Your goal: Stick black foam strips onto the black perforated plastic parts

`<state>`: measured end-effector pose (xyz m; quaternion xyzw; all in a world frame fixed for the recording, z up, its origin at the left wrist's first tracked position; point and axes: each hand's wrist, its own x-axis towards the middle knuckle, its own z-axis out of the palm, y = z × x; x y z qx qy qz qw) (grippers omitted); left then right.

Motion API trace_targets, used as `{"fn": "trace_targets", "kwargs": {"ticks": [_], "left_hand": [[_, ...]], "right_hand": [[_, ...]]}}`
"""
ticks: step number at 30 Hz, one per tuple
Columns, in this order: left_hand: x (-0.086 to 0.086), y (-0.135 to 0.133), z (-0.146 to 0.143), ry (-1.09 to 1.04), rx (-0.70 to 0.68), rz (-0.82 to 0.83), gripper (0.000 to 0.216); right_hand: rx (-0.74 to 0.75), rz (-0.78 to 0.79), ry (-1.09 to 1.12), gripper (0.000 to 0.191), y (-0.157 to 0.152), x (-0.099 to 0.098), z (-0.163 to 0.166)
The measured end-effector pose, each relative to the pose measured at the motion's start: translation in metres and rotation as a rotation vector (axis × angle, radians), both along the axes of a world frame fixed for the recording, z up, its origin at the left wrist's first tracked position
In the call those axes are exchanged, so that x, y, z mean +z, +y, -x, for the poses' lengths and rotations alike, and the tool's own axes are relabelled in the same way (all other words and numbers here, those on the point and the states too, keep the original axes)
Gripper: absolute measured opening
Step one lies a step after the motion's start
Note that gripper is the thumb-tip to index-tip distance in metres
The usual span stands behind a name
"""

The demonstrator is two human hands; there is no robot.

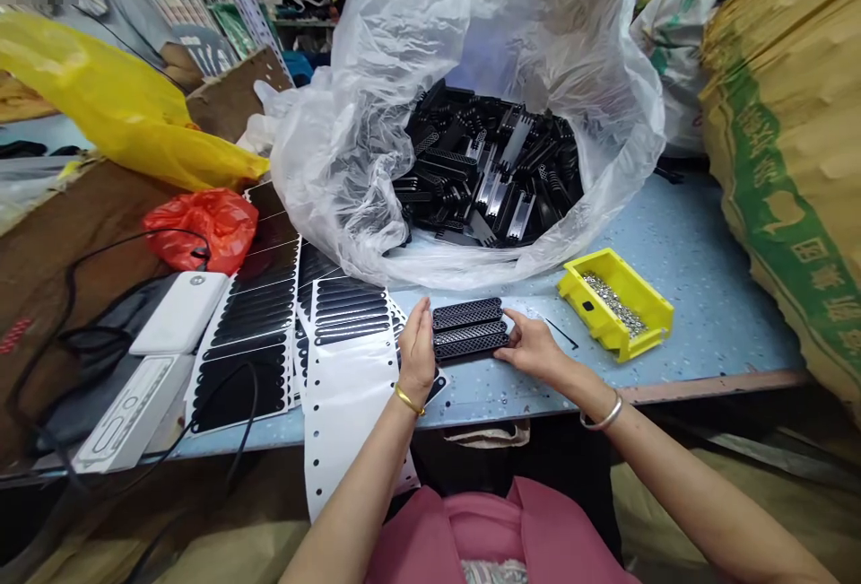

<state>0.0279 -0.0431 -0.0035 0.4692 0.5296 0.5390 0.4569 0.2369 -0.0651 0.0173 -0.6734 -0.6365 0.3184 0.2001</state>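
Note:
Between my two hands, several black textured plastic strips (469,330) lie side by side at the front of the blue table. My left hand (417,351) presses against their left ends, fingers together. At the right ends, my right hand (534,344) grips with thumb and fingertips. Left of my left hand lie sheets of black strip-shaped stickers (350,315) on white backing (343,405). A yellow bin (619,306) of small metal parts stands to the right of my right hand. Near it lies a thin dark rod (561,334).
Behind the strips, a large clear plastic bag (363,135) holds many black pieces (491,162). At left are a red bag (202,230), a white power bank (180,313), a white box (134,414) and cables. A large yellow sack (794,135) borders the right. Another person's arm (180,64) shows at back left.

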Motion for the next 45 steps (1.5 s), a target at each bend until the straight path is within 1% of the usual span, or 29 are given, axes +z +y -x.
{"fn": "trace_targets", "kwargs": {"ticks": [1, 2, 3, 5, 6, 7, 8, 9, 11, 12, 13, 15, 16, 19, 22, 23, 24, 25, 26, 28, 29, 30, 31, 33, 35, 37, 39, 41, 45], "left_hand": [[0.0, 0.001, 0.002, 0.006, 0.013, -0.002, 0.053], [0.001, 0.001, 0.003, 0.025, 0.023, -0.006, 0.052], [0.004, 0.003, 0.005, 0.056, 0.027, -0.016, 0.051], [0.013, 0.009, 0.008, 0.142, 0.018, -0.076, 0.047], [0.019, 0.016, 0.008, 0.192, 0.003, -0.128, 0.045], [0.026, 0.025, 0.008, 0.245, -0.017, -0.187, 0.043], [0.033, 0.037, 0.007, 0.303, -0.046, -0.241, 0.041], [0.039, 0.052, 0.006, 0.371, -0.084, -0.279, 0.039], [0.049, 0.084, -0.001, 0.582, -0.188, -0.279, 0.036], [0.051, 0.1, -0.004, 0.734, -0.26, -0.243, 0.035], [0.051, 0.114, -0.008, 0.864, -0.348, -0.194, 0.034], [0.047, 0.134, -0.014, 0.949, -0.446, -0.13, 0.024], [0.043, 0.14, -0.015, 0.954, -0.472, -0.107, 0.017], [0.033, 0.146, -0.015, 0.906, -0.479, -0.077, 0.01], [0.032, 0.142, -0.013, 0.792, -0.421, -0.078, 0.011], [0.035, 0.14, -0.014, 0.758, -0.389, -0.087, 0.015], [0.04, 0.137, -0.015, 0.691, -0.352, -0.088, 0.022], [0.045, 0.133, -0.016, 0.572, -0.321, -0.07, 0.029], [0.052, 0.129, -0.018, 0.406, -0.304, -0.028, 0.036], [0.066, 0.117, -0.022, 0.003, -0.332, 0.094, 0.05], [0.073, 0.111, -0.023, -0.176, -0.367, 0.149, 0.052], [0.08, 0.104, -0.023, -0.312, -0.409, 0.181, 0.05], [0.085, 0.097, -0.022, -0.389, -0.45, 0.184, 0.046], [0.092, 0.082, -0.018, -0.489, -0.516, 0.156, 0.038], [0.095, 0.069, -0.01, -0.556, -0.578, 0.151, 0.035], [0.093, 0.057, -0.002, -0.588, -0.638, 0.177, 0.036], [0.088, 0.047, 0.004, -0.603, -0.683, 0.2, 0.037], [0.084, 0.04, 0.008, -0.611, -0.715, 0.208, 0.036], [0.082, 0.028, 0.011, -0.608, -0.737, 0.205, 0.034]], "right_hand": [[0.004, 0.027, 0.035, 0.069, 0.0, 0.004, -0.004], [0.008, 0.032, 0.067, 0.07, 0.001, 0.008, -0.009], [0.013, 0.004, 0.087, 0.065, 0.003, 0.013, -0.015], [0.022, -0.153, 0.065, 0.044, 0.017, 0.027, -0.026], [0.022, -0.257, 0.017, 0.032, 0.029, 0.035, -0.03], [0.021, -0.354, -0.059, 0.024, 0.045, 0.044, -0.031], [0.02, -0.424, -0.167, 0.021, 0.064, 0.052, -0.029], [0.037, -0.432, -0.288, 0.021, 0.085, 0.06, -0.024], [0.076, -0.362, -0.527, 0.026, 0.129, 0.07, -0.008], [0.123, -0.304, -0.642, 0.03, 0.149, 0.073, 0.002], [0.174, -0.211, -0.732, 0.034, 0.167, 0.074, 0.012], [0.221, -0.131, -0.77, 0.036, 0.195, 0.073, 0.027], [0.231, -0.105, -0.775, 0.035, 0.205, 0.072, 0.031], [0.2, -0.087, -0.779, 0.034, 0.216, 0.072, 0.029], [0.143, -0.1, -0.782, 0.031, 0.2, 0.075, 0.013], [0.13, -0.123, -0.772, 0.029, 0.189, 0.075, 0.008], [0.112, -0.188, -0.744, 0.028, 0.176, 0.074, 0.004], [0.092, -0.268, -0.711, 0.029, 0.161, 0.072, 0.001], [0.087, -0.349, -0.673, 0.028, 0.144, 0.069, -0.001], [0.106, -0.502, -0.584, 0.024, 0.11, 0.064, 0.0], [0.14, -0.572, -0.531, 0.022, 0.094, 0.062, 0.001], [0.178, -0.634, -0.485, 0.02, 0.078, 0.061, 0.003], [0.207, -0.686, -0.445, 0.018, 0.064, 0.062, 0.004], [0.205, -0.761, -0.355, 0.02, 0.04, 0.065, 0.005], [0.131, -0.792, -0.231, 0.028, 0.021, 0.069, 0.002], [0.079, -0.735, -0.084, 0.03, 0.007, 0.072, 0.0], [0.078, -0.629, 0.038, 0.024, -0.005, 0.072, -0.001], [0.086, -0.56, 0.107, 0.019, -0.013, 0.071, 0.002], [0.09, -0.583, 0.097, 0.019, -0.023, 0.071, 0.007]]}}
